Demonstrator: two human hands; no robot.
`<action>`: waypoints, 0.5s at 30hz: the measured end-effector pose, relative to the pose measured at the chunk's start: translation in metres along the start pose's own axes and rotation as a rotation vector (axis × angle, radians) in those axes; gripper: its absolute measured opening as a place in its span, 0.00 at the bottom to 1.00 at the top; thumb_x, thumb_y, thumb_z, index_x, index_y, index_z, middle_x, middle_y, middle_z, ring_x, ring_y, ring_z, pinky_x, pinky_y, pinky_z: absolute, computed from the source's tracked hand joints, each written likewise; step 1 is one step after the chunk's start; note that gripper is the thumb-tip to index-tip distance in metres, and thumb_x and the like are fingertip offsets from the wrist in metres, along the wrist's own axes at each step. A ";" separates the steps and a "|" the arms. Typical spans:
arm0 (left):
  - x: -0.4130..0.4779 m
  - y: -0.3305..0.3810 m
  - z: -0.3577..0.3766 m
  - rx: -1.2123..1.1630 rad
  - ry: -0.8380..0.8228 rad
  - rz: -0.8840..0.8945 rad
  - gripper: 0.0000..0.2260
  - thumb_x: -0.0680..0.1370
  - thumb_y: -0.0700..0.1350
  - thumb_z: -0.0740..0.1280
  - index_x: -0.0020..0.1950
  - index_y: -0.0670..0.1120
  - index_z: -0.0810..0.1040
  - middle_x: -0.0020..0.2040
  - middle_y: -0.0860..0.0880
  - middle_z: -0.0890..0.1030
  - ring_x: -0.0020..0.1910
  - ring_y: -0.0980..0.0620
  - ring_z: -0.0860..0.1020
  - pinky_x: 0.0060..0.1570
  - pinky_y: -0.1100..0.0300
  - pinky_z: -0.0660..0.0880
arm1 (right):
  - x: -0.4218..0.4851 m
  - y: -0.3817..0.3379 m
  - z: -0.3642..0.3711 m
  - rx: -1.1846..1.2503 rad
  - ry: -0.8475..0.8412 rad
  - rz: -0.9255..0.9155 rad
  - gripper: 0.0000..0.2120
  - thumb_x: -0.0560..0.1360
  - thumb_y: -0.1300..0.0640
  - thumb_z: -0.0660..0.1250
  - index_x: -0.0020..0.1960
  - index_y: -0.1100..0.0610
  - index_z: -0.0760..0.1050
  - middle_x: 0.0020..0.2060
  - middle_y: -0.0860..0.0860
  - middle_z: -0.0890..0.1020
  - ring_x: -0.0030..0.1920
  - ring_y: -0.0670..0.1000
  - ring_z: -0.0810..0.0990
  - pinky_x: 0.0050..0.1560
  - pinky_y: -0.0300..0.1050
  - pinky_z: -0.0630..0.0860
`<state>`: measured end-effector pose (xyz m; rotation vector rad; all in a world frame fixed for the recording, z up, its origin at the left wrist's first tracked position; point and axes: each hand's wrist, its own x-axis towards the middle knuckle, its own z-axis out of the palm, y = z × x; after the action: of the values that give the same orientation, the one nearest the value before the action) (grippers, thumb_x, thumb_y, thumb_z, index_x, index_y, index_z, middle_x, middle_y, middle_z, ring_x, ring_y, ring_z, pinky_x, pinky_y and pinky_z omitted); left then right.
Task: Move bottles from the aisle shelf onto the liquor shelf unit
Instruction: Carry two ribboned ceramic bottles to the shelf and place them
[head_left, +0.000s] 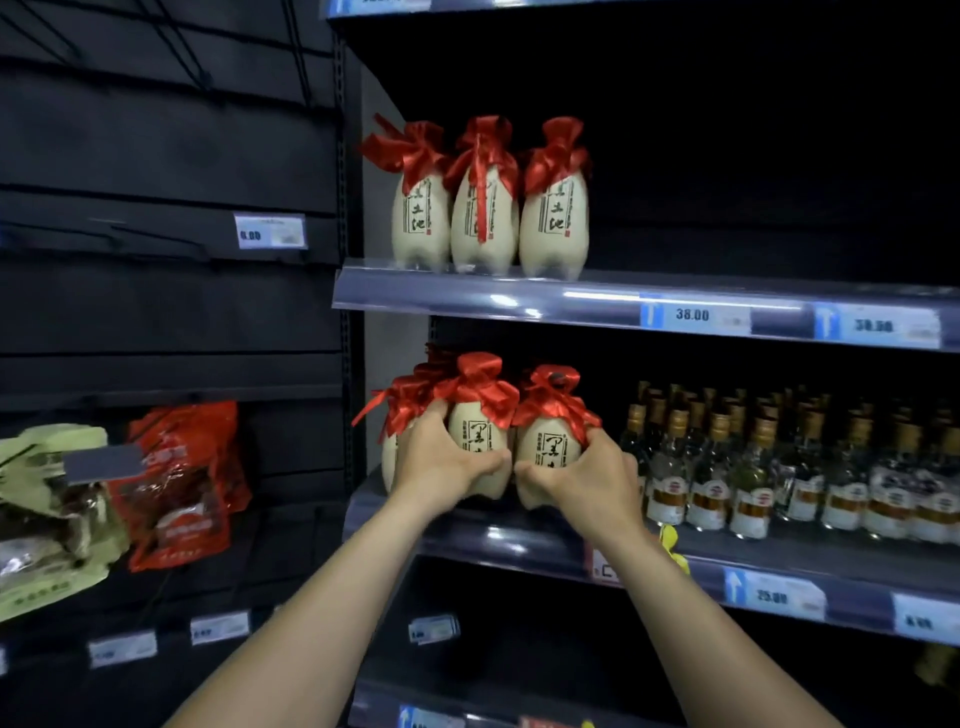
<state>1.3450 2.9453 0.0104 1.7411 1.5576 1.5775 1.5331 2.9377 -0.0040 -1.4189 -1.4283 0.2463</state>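
Cream ceramic bottles with red cloth and ribbon tops stand on two shelves. Three of them line the upper shelf at its left end. On the middle shelf my left hand grips one cream bottle, and my right hand grips the cream bottle beside it. The two held bottles touch each other. More red-topped bottles stand behind and left of them, partly hidden.
Several small clear glass bottles with gold caps fill the middle shelf to the right. Price tags run along the shelf rails. To the left, a dark slatted wall holds a red bag and a green bag.
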 end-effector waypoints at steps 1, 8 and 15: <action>0.005 -0.004 0.005 0.011 0.003 0.000 0.28 0.56 0.55 0.83 0.53 0.53 0.78 0.45 0.54 0.84 0.43 0.54 0.83 0.45 0.55 0.81 | 0.004 0.002 0.003 -0.007 0.006 0.008 0.29 0.53 0.32 0.81 0.45 0.45 0.76 0.34 0.40 0.82 0.32 0.33 0.79 0.25 0.24 0.69; 0.018 -0.040 0.027 0.026 -0.074 -0.039 0.28 0.58 0.55 0.83 0.51 0.56 0.73 0.44 0.60 0.81 0.42 0.62 0.79 0.40 0.63 0.77 | 0.012 0.023 0.023 -0.077 -0.018 -0.004 0.33 0.54 0.29 0.80 0.50 0.46 0.75 0.39 0.39 0.80 0.38 0.36 0.76 0.29 0.27 0.68; 0.019 -0.053 0.028 0.065 -0.141 -0.015 0.24 0.61 0.59 0.81 0.50 0.58 0.75 0.42 0.61 0.83 0.40 0.66 0.80 0.36 0.72 0.72 | 0.017 0.039 0.037 -0.072 -0.067 0.019 0.40 0.55 0.30 0.81 0.57 0.52 0.78 0.44 0.43 0.82 0.40 0.37 0.77 0.32 0.26 0.69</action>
<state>1.3390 2.9914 -0.0323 1.8281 1.5657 1.3786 1.5327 2.9811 -0.0401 -1.4957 -1.4916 0.2582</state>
